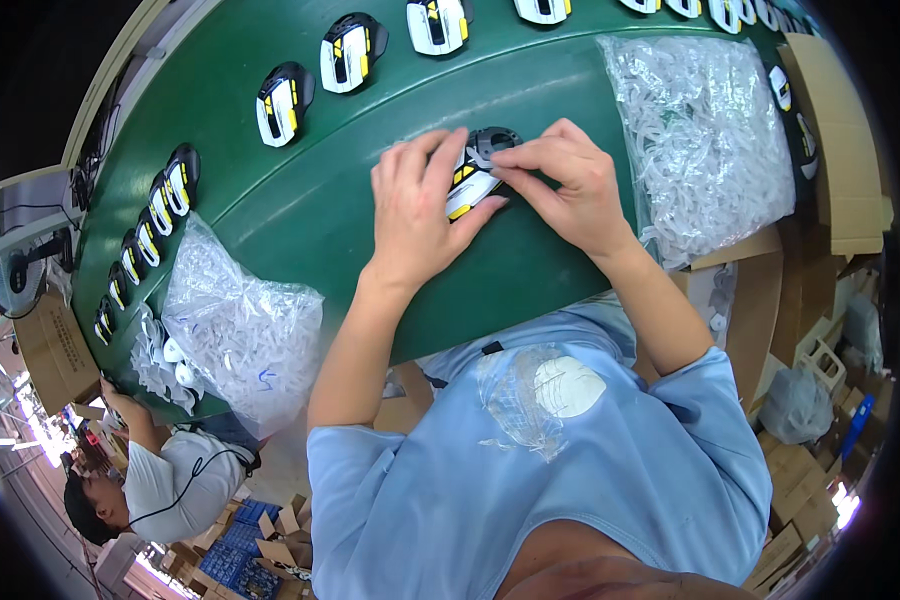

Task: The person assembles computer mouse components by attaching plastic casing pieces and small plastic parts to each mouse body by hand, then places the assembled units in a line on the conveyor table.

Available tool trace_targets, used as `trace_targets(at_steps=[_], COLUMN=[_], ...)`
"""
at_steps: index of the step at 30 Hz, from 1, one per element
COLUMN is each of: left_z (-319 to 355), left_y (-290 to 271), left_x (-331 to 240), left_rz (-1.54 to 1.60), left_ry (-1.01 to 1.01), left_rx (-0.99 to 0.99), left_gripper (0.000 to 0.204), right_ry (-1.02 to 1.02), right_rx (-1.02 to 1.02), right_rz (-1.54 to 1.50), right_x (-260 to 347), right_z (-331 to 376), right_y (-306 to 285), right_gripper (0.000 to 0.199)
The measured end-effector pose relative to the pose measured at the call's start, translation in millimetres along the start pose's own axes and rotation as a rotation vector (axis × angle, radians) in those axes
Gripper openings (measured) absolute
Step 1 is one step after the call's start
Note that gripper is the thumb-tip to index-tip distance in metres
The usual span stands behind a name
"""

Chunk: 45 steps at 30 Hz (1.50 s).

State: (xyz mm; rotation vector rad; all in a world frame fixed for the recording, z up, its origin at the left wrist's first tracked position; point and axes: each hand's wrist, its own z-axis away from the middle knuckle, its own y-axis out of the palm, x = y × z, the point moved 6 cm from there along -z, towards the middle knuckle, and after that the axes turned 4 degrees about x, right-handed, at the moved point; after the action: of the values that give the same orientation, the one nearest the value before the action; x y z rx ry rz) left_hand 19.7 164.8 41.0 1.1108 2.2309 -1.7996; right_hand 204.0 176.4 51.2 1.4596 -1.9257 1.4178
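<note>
A palm-sized white, black and yellow plastic device point(462, 199) lies on the green table point(530, 260) between my two hands. My left hand point(412, 205) is wrapped round its left side, with the thumb at its near end and the fingers at its far left edge. At its dark, rounded far end, my right hand point(576, 185) is closed in a pinch, thumb and forefinger together. A small greyish piece shows by those fingertips, but what it is cannot be made out. The fingers hide part of the device's right side.
Similar devices point(350, 55) line the table's far side and curve down the left. A clear bag of small translucent pieces point(705, 140) lies at right, another bag point(245, 330) at left. Cardboard boxes point(845, 140) stand at right. A co-worker in a white shirt point(185, 485) is at lower left.
</note>
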Motion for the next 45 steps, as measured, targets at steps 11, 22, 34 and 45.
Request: trace_targets(at_steps=[11,22,34,45], left_z=[3,-3,-8,-2], left_y=[15,14,14,9], left_x=[-2,-12,-18,-15], left_rz=[-0.101,-0.218,-0.279,-0.249], left_ry=[0.086,0.085,0.152,0.090], left_rx=[-0.007,0.030,0.030,0.081], left_gripper=[0.072,0.066,0.061,0.062], right_ry=[-0.005,-0.202,-0.255,0.084], right_rx=[0.115,0.346,0.564,0.072], right_rz=[0.179,0.473,0.541,0.289], right_x=[2,22,28,-32], right_z=[-5,20,31,22], right_y=[1,3,3,-89], right_gripper=[0.011,0.055,0.075,0.016])
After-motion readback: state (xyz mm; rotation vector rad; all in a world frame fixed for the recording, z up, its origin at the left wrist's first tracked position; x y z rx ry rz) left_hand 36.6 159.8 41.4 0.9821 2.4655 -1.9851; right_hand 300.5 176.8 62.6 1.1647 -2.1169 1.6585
